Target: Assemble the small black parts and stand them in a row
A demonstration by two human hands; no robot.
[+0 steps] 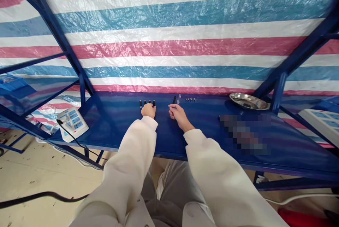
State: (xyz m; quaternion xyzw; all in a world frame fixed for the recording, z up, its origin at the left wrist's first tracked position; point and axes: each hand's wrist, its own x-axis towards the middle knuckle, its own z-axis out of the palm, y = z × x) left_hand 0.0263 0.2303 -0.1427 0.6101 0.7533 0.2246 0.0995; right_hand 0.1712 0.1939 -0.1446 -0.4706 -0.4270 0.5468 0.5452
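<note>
Several small black cylinders (140, 104) with pale tops stand in a row toward the back of the blue table. My left hand (148, 110) is closed at the right end of that row, with its fingers around the rightmost black cylinder (154, 103). To the right, my right hand (178, 112) hovers over the table, fingers curled and pinched together; whatever they hold, if anything, is too small to tell. Just behind it are another black cylinder (174, 99) and some clear tube-like pieces (179, 98). Several small shiny metal parts (191, 99) lie in a line farther right.
An oval metal tray (249, 102) sits at the back right. In front of it is a pixelated patch (243, 133). A white power strip (72, 123) with a black cable lies at the left end. Blue frame posts and striped sheeting (169, 46) bound the table (111, 128).
</note>
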